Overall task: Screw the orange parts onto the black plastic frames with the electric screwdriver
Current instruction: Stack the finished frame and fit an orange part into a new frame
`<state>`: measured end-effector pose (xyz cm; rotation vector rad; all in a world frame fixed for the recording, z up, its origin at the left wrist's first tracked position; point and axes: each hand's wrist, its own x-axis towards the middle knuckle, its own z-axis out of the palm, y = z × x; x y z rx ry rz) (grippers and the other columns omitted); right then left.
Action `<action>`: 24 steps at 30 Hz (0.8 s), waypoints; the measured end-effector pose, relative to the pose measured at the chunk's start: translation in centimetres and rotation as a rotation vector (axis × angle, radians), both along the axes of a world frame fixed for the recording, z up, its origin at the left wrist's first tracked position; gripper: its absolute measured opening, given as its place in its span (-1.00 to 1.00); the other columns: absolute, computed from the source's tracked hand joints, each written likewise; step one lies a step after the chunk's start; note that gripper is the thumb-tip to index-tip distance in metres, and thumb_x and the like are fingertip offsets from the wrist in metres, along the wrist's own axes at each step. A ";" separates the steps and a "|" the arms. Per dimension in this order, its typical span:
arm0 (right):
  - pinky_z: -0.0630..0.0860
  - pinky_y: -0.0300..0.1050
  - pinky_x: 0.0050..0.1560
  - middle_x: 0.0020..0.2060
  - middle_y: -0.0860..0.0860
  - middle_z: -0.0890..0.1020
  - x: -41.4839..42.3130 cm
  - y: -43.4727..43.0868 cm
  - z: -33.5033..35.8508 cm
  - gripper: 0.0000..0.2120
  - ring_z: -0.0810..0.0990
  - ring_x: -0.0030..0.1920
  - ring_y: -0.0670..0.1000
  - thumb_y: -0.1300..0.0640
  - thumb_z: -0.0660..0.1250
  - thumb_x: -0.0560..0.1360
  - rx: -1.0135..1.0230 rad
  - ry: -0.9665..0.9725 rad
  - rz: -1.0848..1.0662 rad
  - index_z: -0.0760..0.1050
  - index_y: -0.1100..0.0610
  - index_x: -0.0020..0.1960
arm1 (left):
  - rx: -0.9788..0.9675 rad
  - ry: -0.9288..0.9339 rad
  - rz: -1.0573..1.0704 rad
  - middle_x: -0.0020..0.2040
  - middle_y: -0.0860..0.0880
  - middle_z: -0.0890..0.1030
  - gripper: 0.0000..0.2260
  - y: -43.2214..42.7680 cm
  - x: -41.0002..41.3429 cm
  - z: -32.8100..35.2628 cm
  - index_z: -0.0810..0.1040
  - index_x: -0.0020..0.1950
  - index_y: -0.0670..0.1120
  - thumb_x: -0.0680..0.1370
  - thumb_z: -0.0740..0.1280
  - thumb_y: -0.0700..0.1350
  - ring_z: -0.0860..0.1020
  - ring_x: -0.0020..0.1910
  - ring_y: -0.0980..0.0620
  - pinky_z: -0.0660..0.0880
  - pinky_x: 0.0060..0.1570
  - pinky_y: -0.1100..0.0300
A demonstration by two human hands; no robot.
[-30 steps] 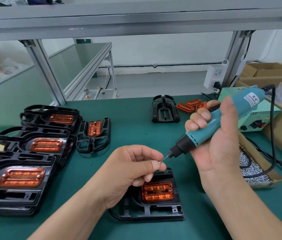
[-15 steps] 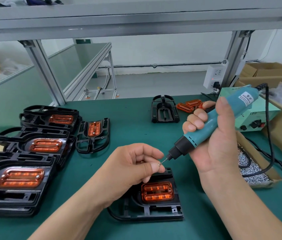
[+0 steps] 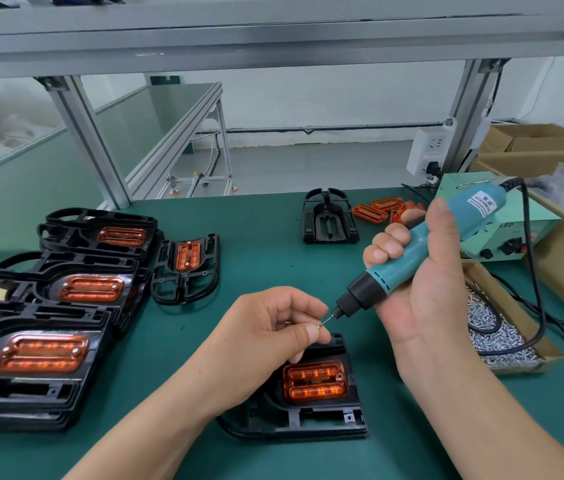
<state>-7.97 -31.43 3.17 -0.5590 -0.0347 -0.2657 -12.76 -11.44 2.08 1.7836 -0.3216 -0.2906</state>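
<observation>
A black frame [image 3: 308,414] lies flat on the green worktop [image 3: 266,258] right in front of the person, with an orange part [image 3: 315,381] seated in its middle. Just above the frame's far edge, the left hand [image 3: 270,341] pinches a small screw [image 3: 318,326] between thumb and forefinger, with the other fingers curled in. The screw is held clear of the frame and meets the thin bit of the screwdriver [image 3: 391,271].

The right hand [image 3: 425,292] is up and to the right of the frame. Its fingers are wrapped round the screwdriver's teal body and the thumb lies along it. The tool is tilted, its black nose pointing down and left toward the left thumb and its cable [image 3: 533,271] trailing off to the right.

To the left of the frame stand stacks of frames [image 3: 41,358] already fitted with orange parts, and a single fitted one [image 3: 187,268] lies beyond them. Further back from the frame sits an empty frame [image 3: 329,220] beside loose orange parts [image 3: 377,209]. To the frame's right is a cardboard tray of screws [image 3: 505,337], and behind that a pale green power box [image 3: 515,226].
</observation>
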 end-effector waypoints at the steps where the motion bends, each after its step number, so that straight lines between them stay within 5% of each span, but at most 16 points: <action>1: 0.47 -0.22 -0.33 -0.30 -0.04 0.43 0.0 0.0 0.0 -0.71 0.41 -0.37 -0.10 -0.12 0.38 0.64 0.004 0.010 0.001 0.48 0.09 -0.04 | -0.005 0.013 -0.006 -0.02 0.00 0.76 -0.78 -0.1 0.0 0.0 0.68 0.08 0.12 0.61 0.40 -0.21 0.51 -0.33 0.13 0.47 -0.26 0.40; 8: 0.46 -0.23 -0.36 -0.31 -0.04 0.42 0.0 0.0 -0.1 -0.70 0.40 -0.38 -0.10 -0.13 0.37 0.64 0.026 0.046 0.002 0.48 0.10 -0.05 | 0.044 0.070 -0.047 0.02 0.04 0.76 -0.76 -0.2 -0.2 0.2 0.65 0.19 0.11 0.59 0.33 -0.14 0.49 -0.30 0.18 0.43 -0.28 0.41; 15: 0.45 -0.25 -0.37 -0.32 -0.05 0.43 0.1 -0.5 0.2 -0.70 0.40 -0.40 -0.11 -0.12 0.35 0.66 0.045 0.042 -0.008 0.48 0.09 -0.07 | 0.064 0.061 0.048 -0.13 -0.03 0.71 -0.75 0.9 0.5 0.8 0.67 0.15 0.22 0.53 0.34 -0.03 0.42 -0.31 0.09 0.40 -0.30 0.29; 21: 0.45 -0.24 -0.40 -0.33 -0.05 0.44 0.3 -1.2 0.1 -0.72 0.40 -0.42 -0.11 -0.10 0.34 0.67 -0.036 0.010 0.040 0.51 0.08 -0.09 | 0.411 -0.184 0.149 -0.37 0.18 0.43 -0.90 2.0 0.9 0.0 0.65 0.06 0.22 0.56 0.40 0.11 0.38 -0.41 0.21 0.39 -0.28 0.24; 24: 0.43 -0.23 -0.43 -0.35 -0.05 0.43 0.4 -1.4 0.1 -0.73 0.40 -0.44 -0.11 -0.08 0.31 0.68 -0.124 -0.030 0.096 0.52 0.07 -0.09 | 0.698 -0.314 0.098 -0.13 0.31 0.51 -0.60 1.8 0.5 -0.2 0.60 0.20 0.27 0.43 0.32 0.38 0.50 -0.12 0.30 0.44 -0.12 0.26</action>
